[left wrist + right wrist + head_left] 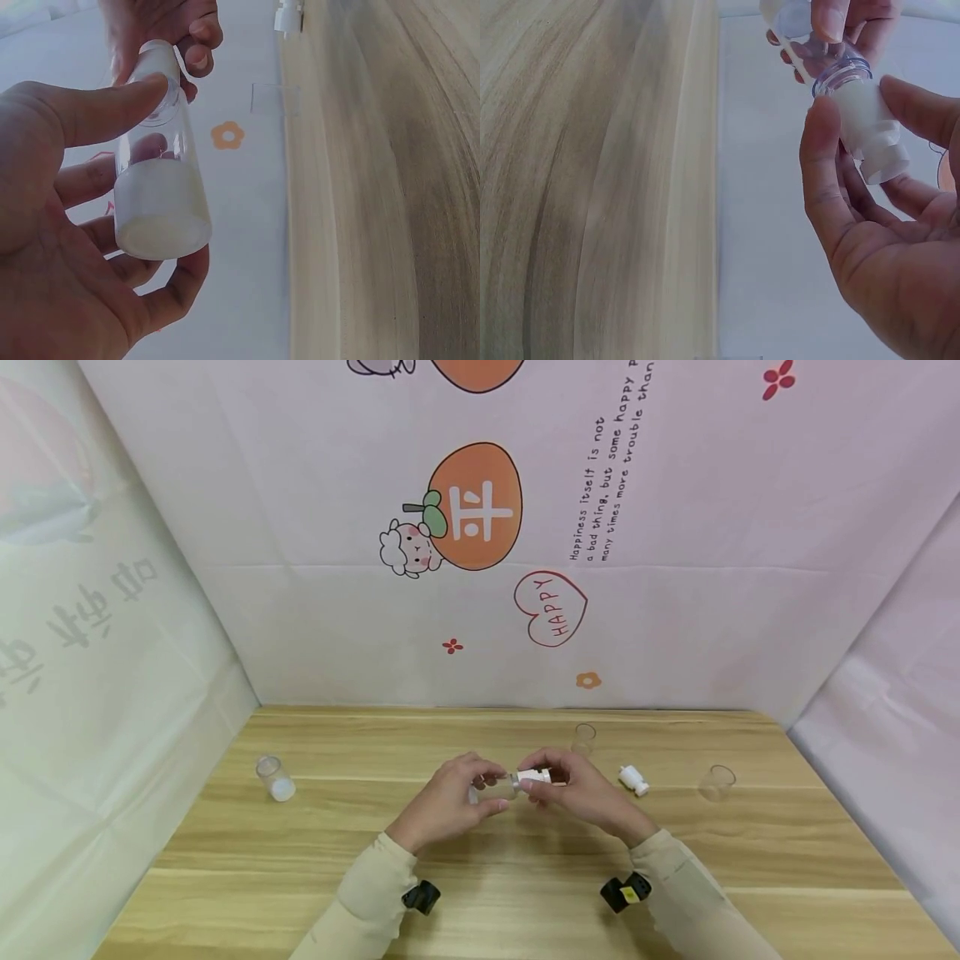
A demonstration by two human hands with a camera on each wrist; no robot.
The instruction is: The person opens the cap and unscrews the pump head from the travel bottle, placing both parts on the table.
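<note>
My left hand grips a clear bottle with a white bottom, its thumb lying along the upper part in the left wrist view. At the bottle's neck sits a white pump head, pinched between the thumb and fingers of my right hand. The bottle is held sideways above the table, its pump end to the right. Whether the pump head is fully seated on the neck cannot be told.
On the wooden table a second clear bottle stands at the left. To the right are a loose white pump head and two clear caps, one behind my right hand and one farther right. Fabric walls surround the table.
</note>
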